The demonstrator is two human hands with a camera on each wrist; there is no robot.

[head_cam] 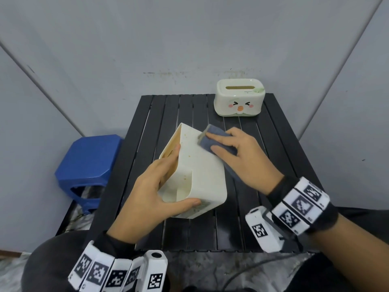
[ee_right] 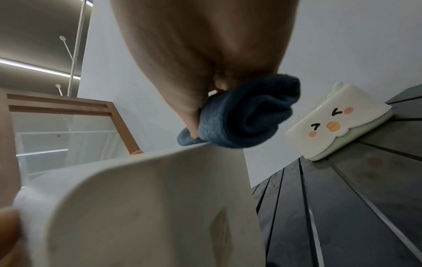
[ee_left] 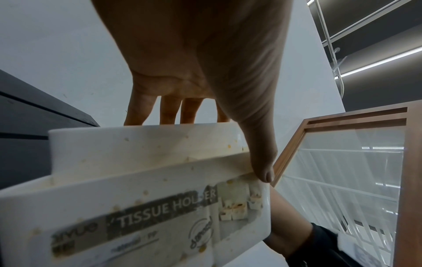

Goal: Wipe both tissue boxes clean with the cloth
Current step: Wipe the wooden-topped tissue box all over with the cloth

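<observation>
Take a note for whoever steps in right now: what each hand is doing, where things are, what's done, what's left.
Left hand: grips the white tissue holder, tilted over the black slatted table.
Right hand: holds the blue cloth pressed on the holder's upper face.
Duck-face tissue box: far right corner, upright, nobody touching it.
Done: holder wipe under way; brown specks on it.
To do: finish it, then the duck-face box.

The duck-faced tissue box (head_cam: 239,98) is blocking the counter's (head_cam: 168,110) far right corner; far left slats are lying open.
</observation>
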